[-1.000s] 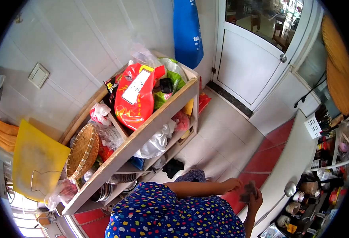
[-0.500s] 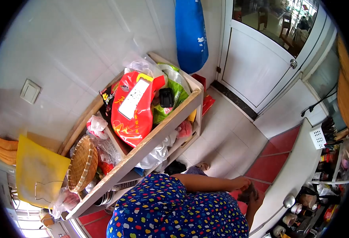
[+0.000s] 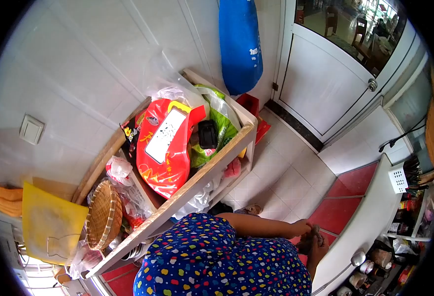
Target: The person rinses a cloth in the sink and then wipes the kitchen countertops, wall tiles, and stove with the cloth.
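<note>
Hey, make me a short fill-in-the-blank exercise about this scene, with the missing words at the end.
1. The number of hands at the dark item is ____.
2. The shiny bag with a white patch is coloured ____.
3. The hanging item near the white door is coloured ____.
4. The board left of the woven basket in the picture is coloured ____.

Missing words: two; red; blue; yellow.

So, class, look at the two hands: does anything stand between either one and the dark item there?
Nothing visible does. The right hand holds the dark item, and the left hand is right up against it. The white counter lies beside them, not between.
</note>
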Demonstrator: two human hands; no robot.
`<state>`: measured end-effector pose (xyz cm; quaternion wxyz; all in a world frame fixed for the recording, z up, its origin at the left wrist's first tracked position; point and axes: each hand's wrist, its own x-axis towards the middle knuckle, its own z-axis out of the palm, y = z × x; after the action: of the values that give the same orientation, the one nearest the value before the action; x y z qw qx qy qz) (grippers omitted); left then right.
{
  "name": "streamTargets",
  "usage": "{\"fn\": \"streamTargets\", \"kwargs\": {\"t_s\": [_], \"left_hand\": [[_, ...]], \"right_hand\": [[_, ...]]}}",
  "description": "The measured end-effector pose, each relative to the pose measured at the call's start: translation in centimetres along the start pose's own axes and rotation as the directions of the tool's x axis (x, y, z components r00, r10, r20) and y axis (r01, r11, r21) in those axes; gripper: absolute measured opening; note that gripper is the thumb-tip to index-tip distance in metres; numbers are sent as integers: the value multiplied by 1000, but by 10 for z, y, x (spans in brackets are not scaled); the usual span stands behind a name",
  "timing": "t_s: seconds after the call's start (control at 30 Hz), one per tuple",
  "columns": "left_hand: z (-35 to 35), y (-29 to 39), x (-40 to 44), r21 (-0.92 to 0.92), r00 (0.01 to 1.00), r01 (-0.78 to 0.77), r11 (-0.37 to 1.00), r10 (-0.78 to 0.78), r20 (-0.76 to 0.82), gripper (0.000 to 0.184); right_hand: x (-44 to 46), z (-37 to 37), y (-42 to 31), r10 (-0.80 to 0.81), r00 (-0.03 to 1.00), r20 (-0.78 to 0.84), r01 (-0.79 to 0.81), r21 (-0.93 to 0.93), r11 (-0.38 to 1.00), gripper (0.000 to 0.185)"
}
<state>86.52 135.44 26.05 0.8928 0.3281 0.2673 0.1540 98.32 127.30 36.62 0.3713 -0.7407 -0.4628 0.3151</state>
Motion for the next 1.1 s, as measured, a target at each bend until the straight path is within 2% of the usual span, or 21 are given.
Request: {"fn": "streamTargets", "kwargs": {"t_s": [0.07, 0.1, 0.13, 0.17, 0.2, 0.27, 0.3, 0.37, 0.43, 0.53, 0.63, 0.8, 0.87, 0.9, 0.93, 0.97, 1.0, 1.1], "left_hand": [[5, 4, -2, 91, 942, 15, 996, 16, -336, 50], [9, 13, -10, 92, 942, 16, 996, 16, -335, 50], [12, 24, -20, 255, 924, 26, 967, 74, -376, 57], [15, 31, -25, 412, 903, 47, 910, 139, -408, 64], [14, 34, -23, 412, 903, 46, 910, 139, -407, 64], [13, 39, -21, 704, 934, -1, 710, 252, -253, 67], [13, 40, -23, 704, 934, -2, 710, 253, -253, 67], [15, 43, -28, 815, 914, -120, 567, 384, -132, 56], [17, 42, -27, 817, 930, -101, 568, 346, -125, 51], [16, 45, -27, 816, 948, -79, 572, 296, -116, 44], [18, 48, -29, 816, 960, -64, 574, 260, -107, 43], [15, 58, -38, 830, 976, -39, 556, 199, -87, 46], [14, 51, -38, 878, 923, -126, 462, 379, -67, 51], [11, 51, -38, 877, 922, -123, 464, 381, -73, 51], [8, 52, -37, 901, 902, -148, 408, 430, -46, 55], [6, 56, -39, 921, 879, -172, 348, 476, -16, 59], [5, 61, -42, 922, 877, -167, 349, 480, -22, 59], [9, 81, -56, 940, 844, -163, 300, 535, -24, 50]], "right_hand": [[0, 5, -20, 11, 1000, 5, -12, 44, 999, 23], [1, 8, -29, 45, 999, 7, -45, 153, 987, 18], [2, 10, -34, 77, 997, 13, -77, 260, 963, 15], [3, 9, -23, 77, 997, 11, -77, 263, 962, 15], [5, 8, -7, 35, 999, 13, -36, 208, 977, 15], [9, 7, 14, -8, 1000, 17, 6, 152, 988, 15], [10, 7, 20, -5, 999, 31, 0, 154, 988, 15], [10, 8, 20, -2, 999, 45, -4, 155, 988, 16], [7, 8, 9, -24, 999, 40, 13, 261, 965, 17], [10, 4, 9, 7, 997, 73, -21, 193, 981, 17], [7, 5, 5, 52, 996, 70, -67, 243, 968, 18], [12, 11, 9, 2, 999, 41, -12, 229, 973, 20], [12, 11, 11, -1, 998, 59, -14, 248, 969, 21], [14, 12, 17, 21, 998, 59, -36, 259, 965, 22], [16, 12, 21, 42, 997, 59, -57, 269, 961, 23], [17, 12, 17, 38, 997, 65, -54, 270, 961, 23], [18, 13, 13, 6, 997, 82, -26, 244, 970, 21], [18, 13, -3, -32, 994, 108, 8, 220, 975, 19]]}}
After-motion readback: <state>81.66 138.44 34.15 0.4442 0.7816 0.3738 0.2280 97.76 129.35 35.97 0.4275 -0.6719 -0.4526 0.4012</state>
